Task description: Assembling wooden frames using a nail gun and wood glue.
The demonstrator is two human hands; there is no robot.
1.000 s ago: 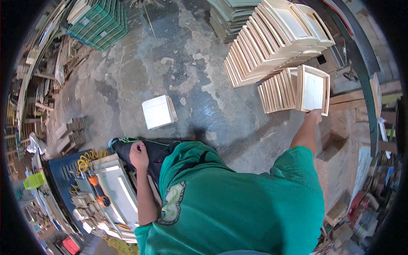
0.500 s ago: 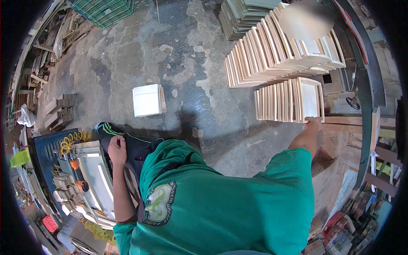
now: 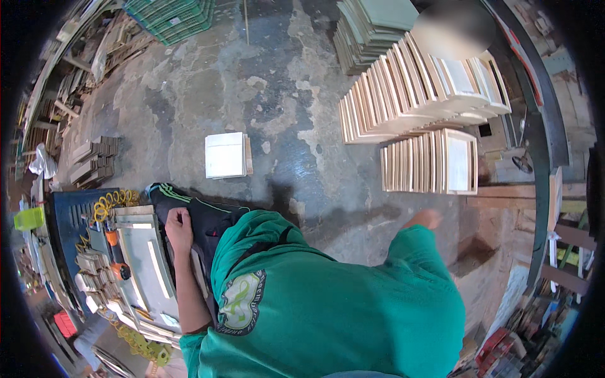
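My left hand (image 3: 179, 228) hangs beside my dark trousers (image 3: 201, 217), its fingers curled in, with nothing seen in them. To its left is a workbench bearing pale wooden frame pieces (image 3: 150, 255) and an orange-and-black tool (image 3: 115, 252). My right hand (image 3: 426, 219) is out past the green sleeve, smeared by motion, so its fingers cannot be made out. It is apart from the short row of pale wooden frames with white panels (image 3: 461, 165), which stand on edge just beyond it. Behind them a longer row of similar frames (image 3: 384, 88) leans together.
On the floor ahead lies a small stack of white panels (image 3: 225, 156). Greenish boards (image 3: 372, 31) are piled at the far right, a green crate (image 3: 173, 19) at the far left. Wooden pieces (image 3: 94, 160) sit on the left. A coiled yellow hose (image 3: 113, 205) lies on the bench.
My right hand has let go of the nearest frame in the short row and drawn back towards me. My left hand keeps its curled pose. The view has shifted slightly.
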